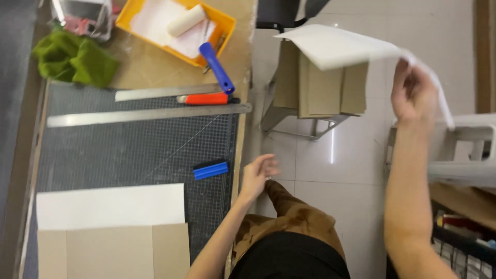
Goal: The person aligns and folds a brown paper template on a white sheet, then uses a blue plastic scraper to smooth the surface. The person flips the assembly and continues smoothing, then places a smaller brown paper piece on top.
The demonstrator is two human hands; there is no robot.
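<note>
My right hand (412, 93) is raised at the right and grips a large white sheet of paper (338, 47), which hangs out to the left over a stack of brown cardboard pieces (320, 85). The stack rests on a metal stool frame. My left hand (258, 173) hovers with loose, parted fingers just past the right edge of the table, holding nothing. It is nearest a small blue scraper (210, 169) on the grey cutting mat (134, 150). At the mat's near left lie a white sheet (108, 205) and a brown board (111, 252).
Two steel rulers (147, 113) and an orange-handled knife (204, 98) lie across the top of the mat. Behind them are a yellow tray (125, 18) with a paint roller (187, 20), its blue handle (217, 67) sticking out, and a green cloth (75, 59). A white plastic stool (465, 150) stands at right.
</note>
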